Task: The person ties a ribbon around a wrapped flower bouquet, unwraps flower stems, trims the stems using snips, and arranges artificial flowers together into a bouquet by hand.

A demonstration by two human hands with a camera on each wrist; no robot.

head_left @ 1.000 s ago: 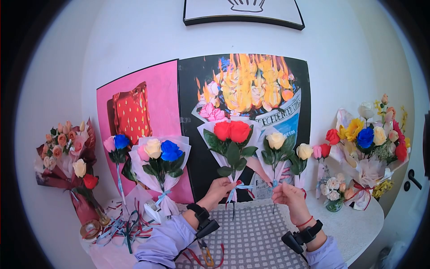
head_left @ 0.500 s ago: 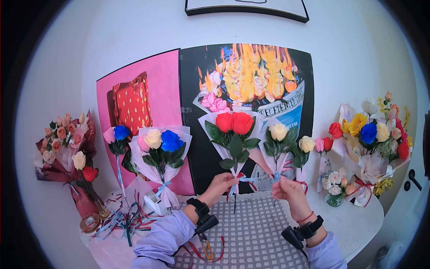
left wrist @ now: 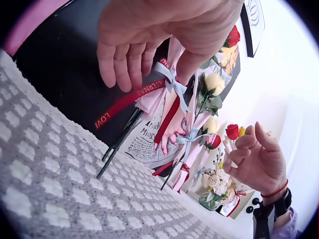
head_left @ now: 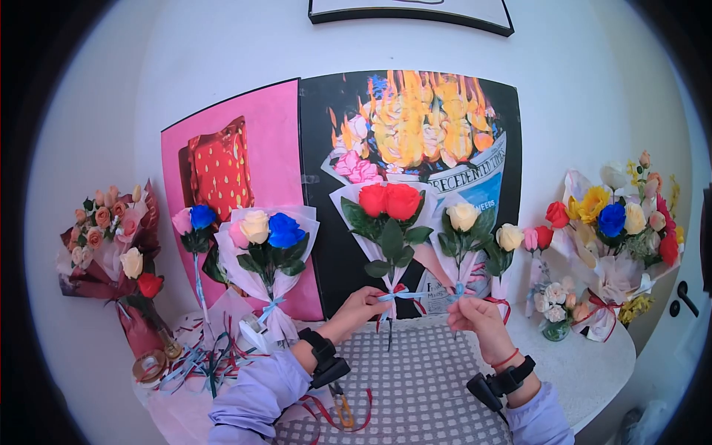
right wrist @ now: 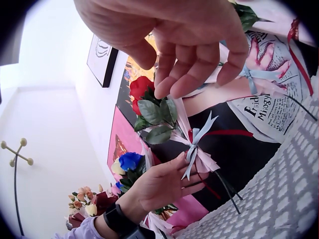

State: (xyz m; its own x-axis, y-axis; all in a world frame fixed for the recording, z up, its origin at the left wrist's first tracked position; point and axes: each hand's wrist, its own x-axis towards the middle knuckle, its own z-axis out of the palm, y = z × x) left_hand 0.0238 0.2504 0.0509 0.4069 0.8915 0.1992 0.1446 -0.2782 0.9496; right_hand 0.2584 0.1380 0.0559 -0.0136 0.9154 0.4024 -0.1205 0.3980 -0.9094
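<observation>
A bouquet of two red roses in pale wrapping stands against the dark poster. Round its neck are a light blue bow and a lettered red ribbon. My left hand is at this neck, thumb by the bow, its long fingers nearly straight beside the wrapping. Dark stems come out below onto the patterned cloth. To the right is a cream rose bouquet with its own blue bow. In front of that one hovers my right hand, fingers loosely bent around nothing.
Left of my hands, a pink, cream and blue rose bouquet leans on the pink poster. Loose ribbons pile up at the left, and orange-handled scissors lie in front. A large mixed bouquet stands at the right.
The blue bow on the red rose bouquet has spread sideways, and my left hand has drawn slightly left from it. My right hand stays in front of the cream rose bouquet. The head view has tipped downward.
</observation>
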